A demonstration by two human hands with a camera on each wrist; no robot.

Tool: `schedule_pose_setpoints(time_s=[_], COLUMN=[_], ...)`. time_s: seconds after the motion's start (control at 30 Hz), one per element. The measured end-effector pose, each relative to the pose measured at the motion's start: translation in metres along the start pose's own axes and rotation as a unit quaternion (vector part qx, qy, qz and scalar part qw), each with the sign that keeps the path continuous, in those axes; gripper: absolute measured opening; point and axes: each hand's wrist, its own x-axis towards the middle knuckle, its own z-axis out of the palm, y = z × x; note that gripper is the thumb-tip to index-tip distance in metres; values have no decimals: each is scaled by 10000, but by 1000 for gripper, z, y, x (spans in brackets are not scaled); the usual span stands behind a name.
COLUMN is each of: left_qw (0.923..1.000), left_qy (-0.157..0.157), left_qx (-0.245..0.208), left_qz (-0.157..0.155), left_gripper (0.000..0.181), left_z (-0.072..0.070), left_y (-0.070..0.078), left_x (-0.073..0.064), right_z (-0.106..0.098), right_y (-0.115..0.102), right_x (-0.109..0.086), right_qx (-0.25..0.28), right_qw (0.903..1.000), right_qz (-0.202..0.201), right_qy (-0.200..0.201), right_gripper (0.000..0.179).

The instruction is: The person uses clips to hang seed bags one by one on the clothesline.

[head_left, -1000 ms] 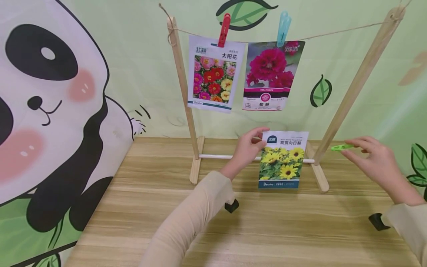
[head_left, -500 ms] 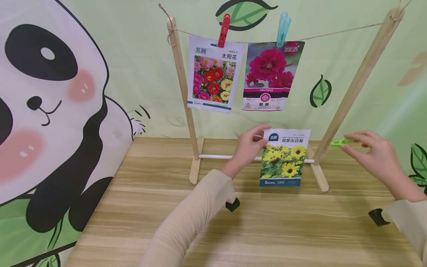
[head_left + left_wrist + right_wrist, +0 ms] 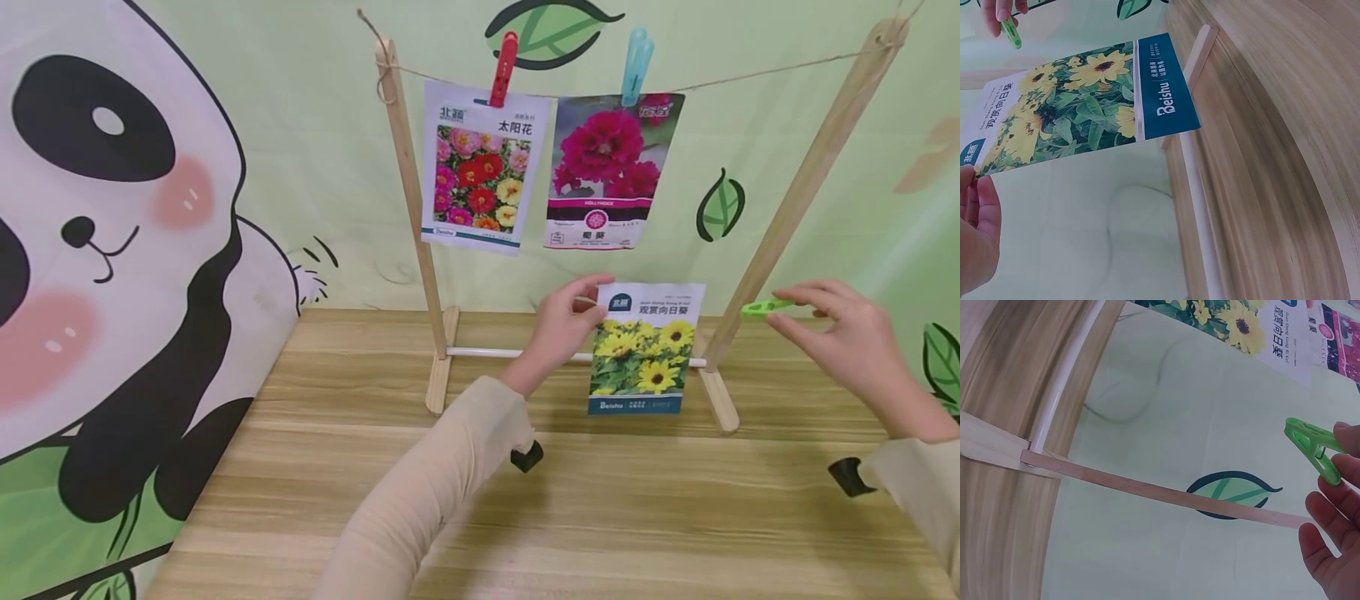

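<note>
My left hand (image 3: 561, 329) pinches a seed packet (image 3: 647, 354) with yellow sunflowers by its upper left corner. The packet hangs above the table, in front of the rack's white crossbar (image 3: 483, 352). In the left wrist view, thumb and fingers grip the packet (image 3: 1079, 103) at its corner. Right of the rack, my right hand (image 3: 851, 346) pinches a green clothespin (image 3: 765, 308) between thumb and fingertips. The right wrist view shows this clothespin (image 3: 1313, 447) close up. Two seed packets hang on the string: a mixed-flower one (image 3: 480, 167) under a red clothespin (image 3: 504, 68), and a hollyhock one (image 3: 611, 171) under a blue clothespin (image 3: 637, 65).
A wooden rack has a left post (image 3: 411, 183) and a right post (image 3: 810, 192), with a twine string (image 3: 765, 73) tied between their tops. It stands on a wood-grain table (image 3: 600, 517). Behind is a green backdrop (image 3: 330, 150) printed with a panda (image 3: 127, 225).
My left hand has raised the sunflower packet slightly and shifted it a little right. My right hand with the green clothespin has risen slightly. The hanging packets stay put.
</note>
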Motion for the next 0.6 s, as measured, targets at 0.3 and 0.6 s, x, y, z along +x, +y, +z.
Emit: schedule_pose_setpoints(time_s=[0.3, 0.6], left_qw=[10000, 9999], left_qy=[40, 101], left_qx=[47, 49], left_qz=[58, 45], left_gripper=[36, 36], left_z=[0, 0], left_y=[4, 6], left_x=[0, 3], right_z=[-2, -2], right_y=[-4, -7], right_x=[4, 8], right_qx=[102, 1], right_qw=[9998, 9996], right_qz=[-63, -190], right_qy=[146, 221], right_gripper=[26, 25])
